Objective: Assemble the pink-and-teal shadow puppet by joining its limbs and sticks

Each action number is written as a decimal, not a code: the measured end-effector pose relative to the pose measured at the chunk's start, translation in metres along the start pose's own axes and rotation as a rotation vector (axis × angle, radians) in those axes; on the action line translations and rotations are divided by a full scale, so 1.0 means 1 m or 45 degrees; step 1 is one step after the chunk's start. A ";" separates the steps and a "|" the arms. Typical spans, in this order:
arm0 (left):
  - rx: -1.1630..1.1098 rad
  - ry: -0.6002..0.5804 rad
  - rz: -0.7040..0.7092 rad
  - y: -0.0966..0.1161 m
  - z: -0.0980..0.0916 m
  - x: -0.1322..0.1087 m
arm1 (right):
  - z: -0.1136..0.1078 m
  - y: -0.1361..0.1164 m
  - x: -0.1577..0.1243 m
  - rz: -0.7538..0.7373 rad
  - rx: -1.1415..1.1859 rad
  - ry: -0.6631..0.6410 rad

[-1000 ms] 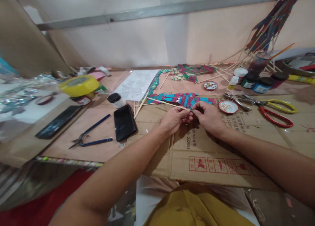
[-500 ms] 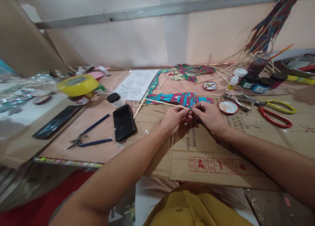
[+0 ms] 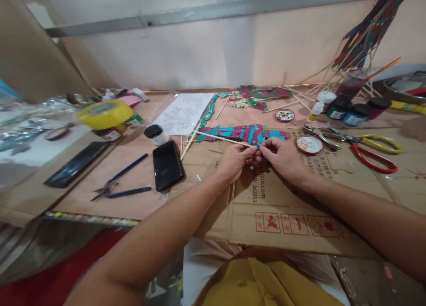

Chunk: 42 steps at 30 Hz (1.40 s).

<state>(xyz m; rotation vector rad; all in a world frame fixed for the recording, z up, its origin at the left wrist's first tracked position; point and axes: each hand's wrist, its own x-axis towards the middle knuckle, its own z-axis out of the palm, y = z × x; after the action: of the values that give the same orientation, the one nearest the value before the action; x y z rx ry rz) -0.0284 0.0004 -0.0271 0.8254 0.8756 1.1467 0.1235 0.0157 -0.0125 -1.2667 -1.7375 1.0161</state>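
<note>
Over the cardboard (image 3: 213, 226), my left hand (image 3: 235, 163) is closed around the near end of a thin wooden stick (image 3: 221, 138), which points away to the left. My right hand (image 3: 284, 160) meets it there, thumb and fingers pinched at the stick's tip. Whatever small piece lies between those fingertips is too hidden to name. Just beyond both hands lies a turquoise and magenta painted cutout (image 3: 239, 132) with glittering spots. To the right of my right hand, a round lid (image 3: 309, 145) holds small pale beads.
Scissors (image 3: 376, 153) and pliers (image 3: 322, 136) lie at the right, with paint jars (image 3: 357, 115) behind them. A black phone (image 3: 168, 166) and blue-handled pliers (image 3: 121, 181) rest at the left. Yellow tape (image 3: 104, 113) and a line drawing (image 3: 184, 113) are farther back.
Both hands stay together at the stick's end. The view has shifted very slightly; nothing else has visibly moved.
</note>
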 end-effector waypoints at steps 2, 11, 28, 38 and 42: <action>0.007 -0.006 0.001 0.000 0.000 0.000 | 0.000 0.000 0.000 -0.008 0.003 0.008; -0.032 -0.031 0.002 0.002 0.003 -0.001 | 0.001 0.001 0.000 0.003 0.003 0.011; -0.171 -0.036 -0.132 0.007 0.000 0.002 | 0.002 0.000 0.000 -0.405 -0.161 0.136; -0.177 -0.070 -0.133 0.005 -0.003 0.004 | 0.002 0.002 -0.001 -0.452 -0.183 0.156; -0.167 -0.087 -0.120 0.003 -0.004 0.005 | 0.001 0.000 -0.001 -0.500 -0.257 0.176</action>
<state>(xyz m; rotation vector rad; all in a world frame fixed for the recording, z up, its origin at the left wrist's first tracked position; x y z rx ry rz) -0.0327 0.0065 -0.0270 0.7046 0.7664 1.0750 0.1226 0.0141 -0.0135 -1.0289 -1.9158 0.5265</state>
